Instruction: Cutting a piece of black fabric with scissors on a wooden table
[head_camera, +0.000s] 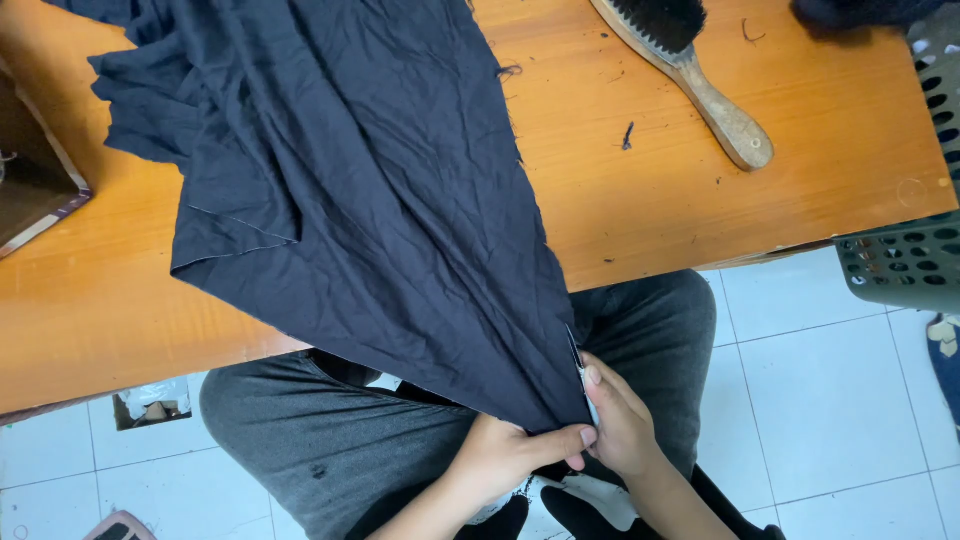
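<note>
Left hand: the left hand (510, 450) is clamped shut on the lowest corner of the dark cloth (370, 210), thumb pressed over the fold, pinching it tight above the lap.
Right hand: the right hand (618, 425) is closed too, fingers curled around a small thin blade (578, 365) whose pale point pokes up along the cloth's edge; whether it is snips or a seam cutter is too small to tell.
Cloth: it fans up and away from both hands, wrinkled, spread wide over the wooden table (700, 200) and narrowing to the pinched corner between the hands.
Above the right hand: a wooden-handled brush (700, 80) with dark bristles lies far up the table, well apart from the cloth.
Right of the hands: a green perforated basket (905, 260) sits off the table's edge.
Under the hands: grey trousers (340, 440) and white floor tiles (830, 400).
Risk, blade: the tip sits right beside the left thumb, so I'd judge a slip along the taut edge could nick it.
Risk, cloth: pull too hard on that corner and the blade may bite into the fabric rather than a stray thread.
Risk, drag: the weight hanging off the table could tug the corner out of the pinch.
</note>
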